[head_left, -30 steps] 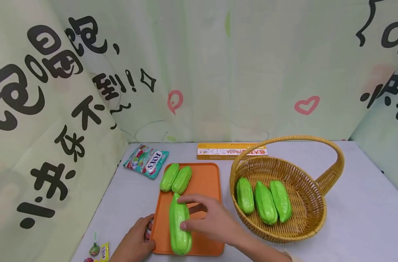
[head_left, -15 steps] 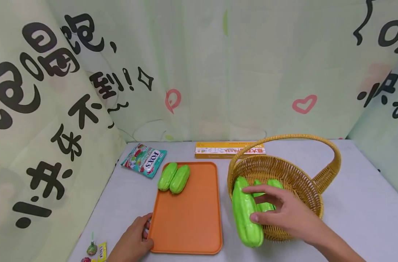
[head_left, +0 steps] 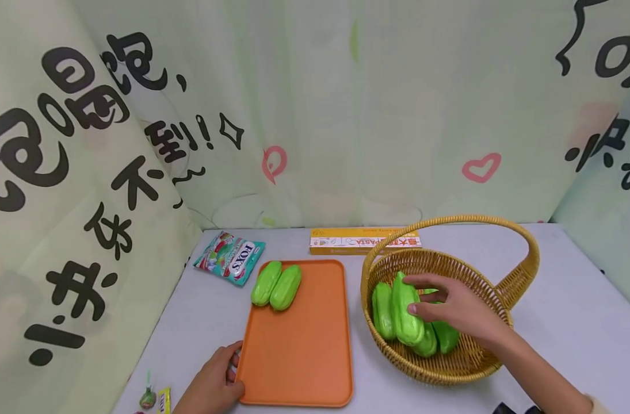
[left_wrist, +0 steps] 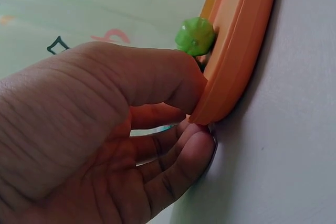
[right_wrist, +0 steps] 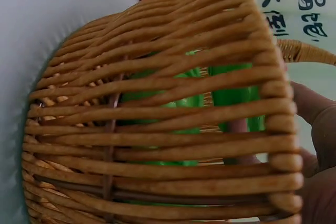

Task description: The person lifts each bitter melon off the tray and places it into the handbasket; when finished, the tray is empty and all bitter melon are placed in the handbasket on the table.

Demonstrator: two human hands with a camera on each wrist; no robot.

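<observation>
My right hand point(head_left: 415, 296) reaches into the wicker basket point(head_left: 449, 372) and grips a long green gourd point(head_left: 404, 313), which lies on top of the other green gourds point(head_left: 382, 310) there. In the right wrist view the basket wall point(right_wrist: 157, 129) fills the frame, with green gourds point(right_wrist: 231, 95) showing through the weave and my fingers point(right_wrist: 315, 145) at the right edge. My left hand point(head_left: 226, 368) pinches the near left corner of the orange tray point(head_left: 299, 351), thumb on the rim point(left_wrist: 239, 51) and fingers point(left_wrist: 194, 153) beneath. Two small green gourds point(head_left: 275, 286) lie at the tray's far left.
A Fox's candy bag point(head_left: 231, 257) lies behind the tray on the grey table, and a yellow pasta box point(head_left: 363, 240) sits along the back. A few wrapped sweets point(head_left: 154, 398) lie at the near left edge. Printed curtains close in the back and left.
My right hand lifted the long gourd off the tray, carried it right over the basket rim and lowered it onto the gourds inside. The left hand stayed on the tray corner.
</observation>
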